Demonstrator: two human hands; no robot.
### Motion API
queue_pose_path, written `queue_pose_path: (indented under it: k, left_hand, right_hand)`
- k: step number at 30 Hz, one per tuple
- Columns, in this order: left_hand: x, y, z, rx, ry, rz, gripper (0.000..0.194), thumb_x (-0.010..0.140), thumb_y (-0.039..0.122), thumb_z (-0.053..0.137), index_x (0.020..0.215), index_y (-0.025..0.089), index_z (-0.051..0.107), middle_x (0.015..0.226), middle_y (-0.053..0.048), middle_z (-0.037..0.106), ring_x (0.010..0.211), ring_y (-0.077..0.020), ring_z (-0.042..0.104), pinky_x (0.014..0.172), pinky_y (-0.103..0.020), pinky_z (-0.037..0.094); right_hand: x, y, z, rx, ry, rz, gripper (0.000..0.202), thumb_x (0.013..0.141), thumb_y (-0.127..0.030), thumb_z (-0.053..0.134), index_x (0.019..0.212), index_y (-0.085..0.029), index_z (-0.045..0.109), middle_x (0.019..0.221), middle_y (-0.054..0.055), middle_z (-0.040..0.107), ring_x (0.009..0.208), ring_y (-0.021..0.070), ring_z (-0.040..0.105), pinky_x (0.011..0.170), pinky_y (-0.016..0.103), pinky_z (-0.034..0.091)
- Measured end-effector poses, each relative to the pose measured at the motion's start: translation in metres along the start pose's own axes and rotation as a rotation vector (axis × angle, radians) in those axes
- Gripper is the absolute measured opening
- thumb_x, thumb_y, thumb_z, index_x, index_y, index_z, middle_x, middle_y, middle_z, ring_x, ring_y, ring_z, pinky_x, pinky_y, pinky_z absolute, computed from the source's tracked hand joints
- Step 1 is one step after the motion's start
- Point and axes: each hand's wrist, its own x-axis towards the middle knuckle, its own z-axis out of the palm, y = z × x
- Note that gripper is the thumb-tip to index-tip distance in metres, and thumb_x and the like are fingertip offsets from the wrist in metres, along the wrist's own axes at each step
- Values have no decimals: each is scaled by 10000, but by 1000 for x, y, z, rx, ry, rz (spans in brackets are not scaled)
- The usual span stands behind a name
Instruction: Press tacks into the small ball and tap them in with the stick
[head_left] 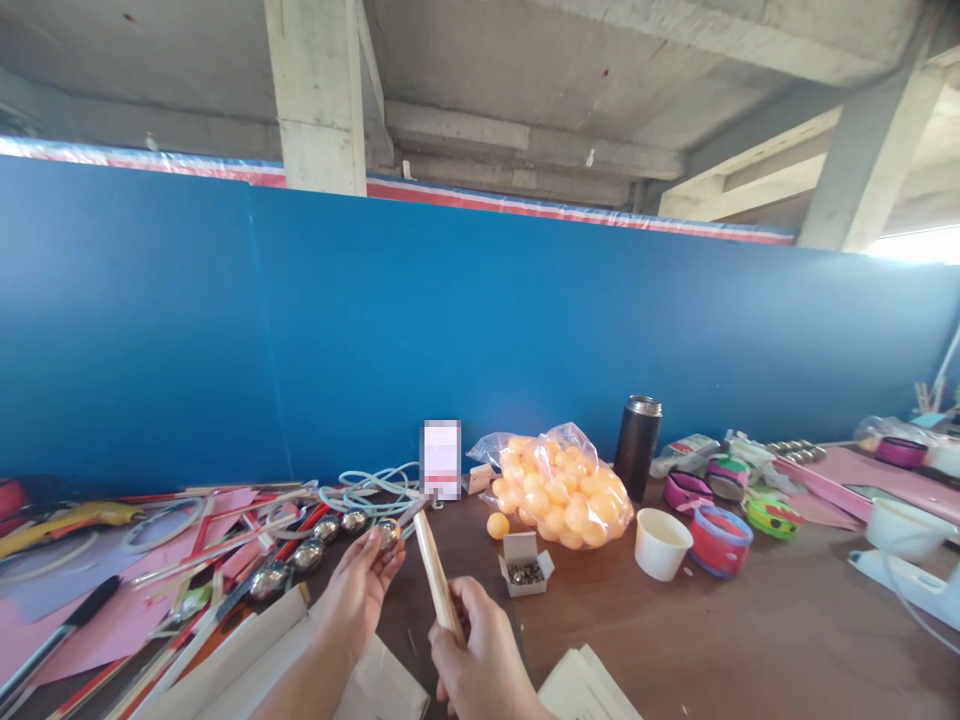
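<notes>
Head view: we note left hand (360, 588) fingers gripping a shiny ball (388, 534), just left of the wooden handle (435, 573) that right hand (484, 645) fingers wrap. Clear bag (487, 446) contains orange balls (553, 508); open white box (529, 590), small metal pieces (525, 573).

Daylight enters at the far right through an opening (919, 245) burnt out to white, its glare paling the adjoining end of the blue partition (487, 330); the concrete ceiling (495, 50) is dimmer. Wide-angle distortion stretches the margins, fine detail is soft, and coarse pixelation obscures an upright pale rectangle (441, 458).
</notes>
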Motion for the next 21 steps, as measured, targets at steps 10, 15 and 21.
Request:
queue_pose_path:
  k: [10,15,21]
  left_hand:
    - [2,-2,-1,11,2,0,69,760,82,529,785,129,573,728,-49,652,681,-150,653,657,-269,537]
    - [0,-2,-1,34,13,1,83,764,70,519,797,122,574,704,-53,654,666,-143,653,655,-262,535]
    - [-1,-1,0,43,14,-7,52,762,105,539,800,128,567,745,-66,663,660,-143,651,627,-260,535]
  right_hand:
    - [2,4,0,16,0,8,115,720,-148,410,824,-192,433,611,-49,494,372,74,500,310,130,334]
    - [3,8,2,23,-14,22,83,704,-163,424,778,-194,440,553,-60,471,361,88,503,285,131,317]
    - [11,13,6,98,44,247,154,672,-143,417,816,-190,450,420,-93,406,282,85,412,238,135,257]
